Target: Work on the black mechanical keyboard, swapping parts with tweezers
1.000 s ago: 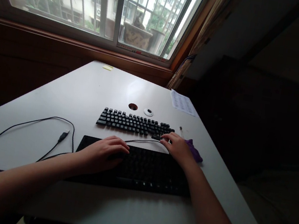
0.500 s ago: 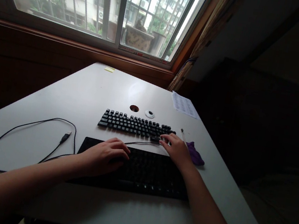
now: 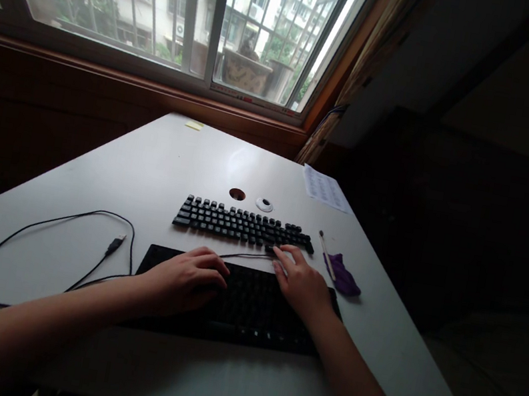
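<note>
A black keyboard (image 3: 247, 303) lies near the front of the white desk; its surface is too dark to make out fully. My left hand (image 3: 193, 277) rests on its left part, fingers stretched and bent down over it. Behind it, black keycaps (image 3: 240, 223) stand in rows like a keyboard layout. My right hand (image 3: 301, 282) is over the keyboard's right rear edge, fingers apart. Its fingertips reach a small black piece (image 3: 269, 249) at the front of the rows; whether they touch it I cannot tell. A thin cable (image 3: 245, 255) runs between rows and keyboard.
A looped black cable with a USB plug (image 3: 115, 244) lies on the left. At right, a thin brush-like stick (image 3: 327, 254) leans on a purple cloth (image 3: 345, 276). Farther back are a round desk hole (image 3: 237, 194), a white ring (image 3: 264, 205), printed paper (image 3: 325, 188) and yellow notes (image 3: 194, 125).
My right hand has drawn back from the right end of the keycap rows, leftward and nearer to me, uncovering more of the keycaps and stick. My left hand stays in place.
</note>
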Motion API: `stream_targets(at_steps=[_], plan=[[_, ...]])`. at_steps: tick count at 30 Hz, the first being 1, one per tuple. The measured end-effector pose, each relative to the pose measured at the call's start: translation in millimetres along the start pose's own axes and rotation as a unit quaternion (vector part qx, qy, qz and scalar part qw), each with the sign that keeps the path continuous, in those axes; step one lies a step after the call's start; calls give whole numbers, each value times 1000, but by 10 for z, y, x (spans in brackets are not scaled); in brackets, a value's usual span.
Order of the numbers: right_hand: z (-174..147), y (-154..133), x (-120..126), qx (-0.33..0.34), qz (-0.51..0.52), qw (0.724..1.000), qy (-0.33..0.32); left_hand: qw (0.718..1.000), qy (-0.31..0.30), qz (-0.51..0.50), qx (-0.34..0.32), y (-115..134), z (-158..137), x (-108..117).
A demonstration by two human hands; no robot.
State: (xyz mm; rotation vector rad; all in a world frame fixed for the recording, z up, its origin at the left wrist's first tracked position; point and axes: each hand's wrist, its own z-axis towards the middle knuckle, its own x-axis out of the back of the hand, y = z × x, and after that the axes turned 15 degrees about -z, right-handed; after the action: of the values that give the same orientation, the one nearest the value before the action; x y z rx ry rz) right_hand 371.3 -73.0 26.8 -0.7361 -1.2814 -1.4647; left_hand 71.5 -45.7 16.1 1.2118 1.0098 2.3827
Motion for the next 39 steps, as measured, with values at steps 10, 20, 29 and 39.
stream_targets(at_steps=[10, 20, 29, 39], plan=[[21, -58, 4, -11, 16, 999, -25, 1000, -2, 12, -11, -13, -3, -1], [78, -75, 18, -10, 26, 999, -39, 1000, -8, 16, -5, 9, -3, 3], [118, -94, -18, -12, 22, 999, -34, 1000, -6, 13, -7, 8, 0, 3], [-161, 157, 98, -46, 194, 978, 63, 1000, -17, 13, 1, 14, -8, 14]])
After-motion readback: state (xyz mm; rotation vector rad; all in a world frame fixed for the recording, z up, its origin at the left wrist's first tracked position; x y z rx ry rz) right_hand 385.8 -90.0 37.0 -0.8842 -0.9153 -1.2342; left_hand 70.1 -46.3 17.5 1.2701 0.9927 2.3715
